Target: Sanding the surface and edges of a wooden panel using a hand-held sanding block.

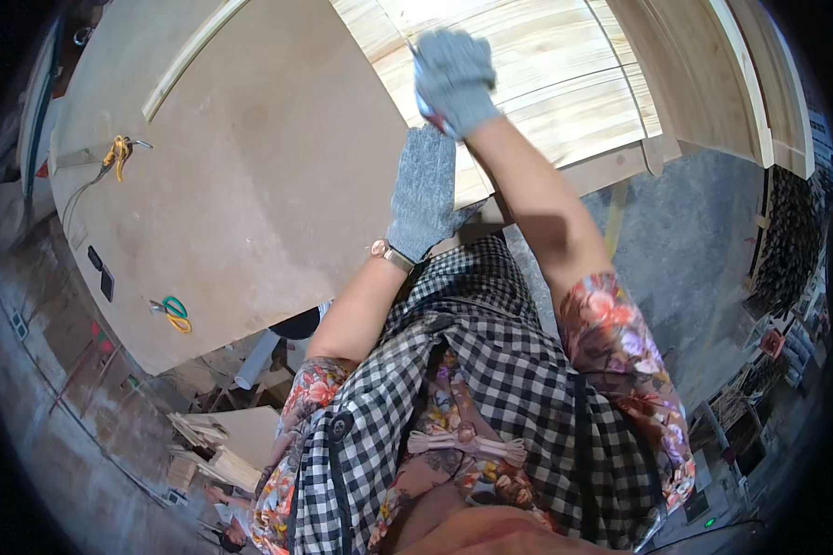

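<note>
My left hand (423, 190), in a grey knitted glove, lies flat with its fingers stretched out together, at the near left edge of the pale wood panels (565, 106). Past it, my right hand (455, 79), in a matching glove, is closed above the panels. A strip of white, red and blue shows along the left side of the right hand. Whether it is a held thing or part of the glove, I cannot make out. Dark seams cross the panels. Beneath them is a wide brown table board (278, 185).
At the left of the board lie a yellow air blow gun (118, 157) with a hose, a small black object (107, 283) and green-and-orange-handled scissors (174, 314). A wood strip (194, 57) lies farther back. Long boards (713, 74) stand at the far right. Wood offcuts (217, 453) are at lower left.
</note>
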